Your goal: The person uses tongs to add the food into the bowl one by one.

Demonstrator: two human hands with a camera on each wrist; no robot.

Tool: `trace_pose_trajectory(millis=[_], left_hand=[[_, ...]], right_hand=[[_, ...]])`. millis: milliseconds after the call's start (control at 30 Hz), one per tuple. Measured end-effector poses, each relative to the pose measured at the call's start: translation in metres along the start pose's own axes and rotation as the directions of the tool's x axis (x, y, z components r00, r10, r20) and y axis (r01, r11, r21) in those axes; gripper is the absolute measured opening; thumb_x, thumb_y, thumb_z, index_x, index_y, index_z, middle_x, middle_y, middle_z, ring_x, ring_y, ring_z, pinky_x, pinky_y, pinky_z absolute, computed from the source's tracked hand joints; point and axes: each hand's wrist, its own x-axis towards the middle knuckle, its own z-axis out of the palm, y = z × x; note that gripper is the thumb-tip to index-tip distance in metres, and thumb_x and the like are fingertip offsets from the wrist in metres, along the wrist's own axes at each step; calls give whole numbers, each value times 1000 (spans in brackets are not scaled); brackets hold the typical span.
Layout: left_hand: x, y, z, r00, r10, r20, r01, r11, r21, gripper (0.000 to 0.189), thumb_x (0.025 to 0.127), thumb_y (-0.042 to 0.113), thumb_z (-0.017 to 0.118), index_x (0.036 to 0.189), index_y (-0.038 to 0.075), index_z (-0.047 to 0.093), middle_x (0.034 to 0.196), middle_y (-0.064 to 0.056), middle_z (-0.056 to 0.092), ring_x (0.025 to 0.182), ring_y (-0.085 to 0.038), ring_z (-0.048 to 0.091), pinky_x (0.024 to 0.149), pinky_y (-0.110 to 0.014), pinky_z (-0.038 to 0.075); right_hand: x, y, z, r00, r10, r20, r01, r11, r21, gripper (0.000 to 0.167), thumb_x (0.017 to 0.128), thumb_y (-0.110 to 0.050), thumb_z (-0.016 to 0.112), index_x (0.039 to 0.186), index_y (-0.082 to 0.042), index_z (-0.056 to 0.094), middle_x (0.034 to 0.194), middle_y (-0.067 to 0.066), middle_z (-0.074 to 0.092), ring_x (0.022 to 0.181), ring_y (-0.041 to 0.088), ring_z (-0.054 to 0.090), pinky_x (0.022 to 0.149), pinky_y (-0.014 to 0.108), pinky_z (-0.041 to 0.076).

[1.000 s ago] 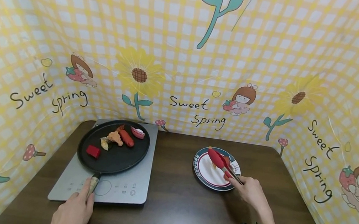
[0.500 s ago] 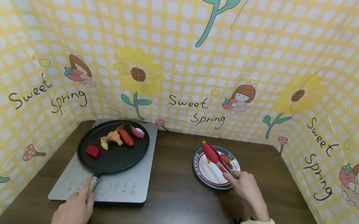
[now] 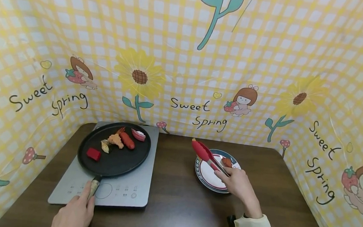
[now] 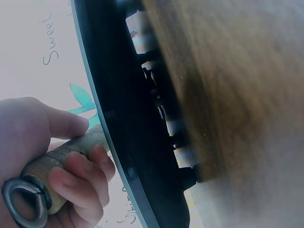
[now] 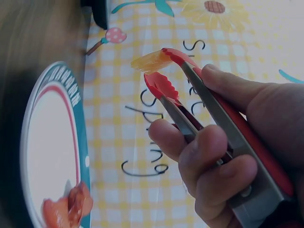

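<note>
Right hand (image 3: 241, 186): fingers curled round the arms of the red-tipped tongs (image 3: 204, 153), thumb along one arm, the other fingers along the opposite arm. The hand is over the near right side of the plate (image 3: 207, 173); the tongs slant from it across the plate, their tips past its far left rim.

A translucent yellow piece (image 5: 151, 61) is at the tips of the tongs, raised clear of the plate. It lies well forward of the fingers and does not touch them; only the tongs come between. One red tip overlaps the end of the piece; the other is directly beneath, and whether it makes full contact cannot be told.

An orange-brown food piece (image 3: 227, 162) rests on the far right part of the plate, apart from the tongs.

Left hand (image 3: 74, 213): fingers clamped round the handle (image 3: 94, 186) of the black pan (image 3: 114, 165), well to the left of the plate. The pan sits on a silver cooktop (image 3: 145, 181), itself on the tabletop (image 3: 178, 204) left of the plate. In the pan: a red block (image 3: 94, 153), a red sausage (image 3: 127, 140), a pink-and-white piece (image 3: 139, 135) and other food pieces, grouped between these.
</note>
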Motion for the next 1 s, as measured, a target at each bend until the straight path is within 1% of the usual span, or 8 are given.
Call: trace_pose_trajectory(millis=[33,67,167,267,367,600,833,1000], left_hand=[[0,0,0,1000,1,-1,-1,1000,0,59,98,33,46,144,1,28,94,-29,58,66,-42,58,56,-55,44],[0,0,0,1000,2,-3,-2,1000,-1,59,98,33,46,144,1,28,94,-29,58,66,-42,58,56,-55,44],[-1,0,0,1000,-1,-6,1,1000,2,58,98,33,46,143,1,28,93,-28,58,65,-42,58,56,-54,44],[0,1,0,1000,-6,0,6,1000,4,58,98,33,45,143,1,28,93,-28,58,66,-42,58,56,-54,44],[0,1,-1,1000,-9,14,9,1000,5,59,98,33,45,143,0,28,93,-28,58,66,-41,58,57,-54,45],[0,2,-2,1000,-8,21,8,1000,8,59,99,35,44,143,0,26,91,-26,58,65,-41,58,56,-54,45],[-1,3,-3,1000,-4,12,4,1000,5,58,99,33,44,143,0,26,90,-25,58,65,-41,58,55,-53,44],[0,3,-3,1000,-8,28,8,1000,10,59,99,36,42,144,0,26,92,-27,58,66,-42,58,56,-54,45]], right_hand=[[1,-2,1,1000,-2,3,2,1000,5,40,87,-42,66,107,-8,72,64,-4,56,59,13,49,55,29,38],[2,-4,1,1000,-12,5,12,1000,4,38,87,-42,65,104,-9,72,62,-4,54,57,13,48,54,28,37],[5,-11,3,998,-60,-6,60,998,-17,30,87,-41,66,87,-12,72,57,-5,47,53,11,43,52,27,35],[8,-19,5,993,-118,-14,117,992,-39,32,88,-40,66,67,-18,57,52,-7,39,49,10,39,50,26,32],[11,-28,6,987,-157,-16,157,987,-42,36,88,-39,67,62,-20,51,48,-9,36,47,9,37,49,25,30],[19,-51,13,985,-173,23,173,985,1,36,88,-41,66,62,-21,51,49,-9,36,45,7,36,46,24,28],[24,-73,24,968,-244,50,244,970,6,33,88,-43,64,65,-22,54,51,-9,40,48,8,39,47,24,31],[27,-84,30,966,-228,121,223,974,48,34,88,-50,61,74,-19,62,52,-8,42,48,9,41,44,24,34]])
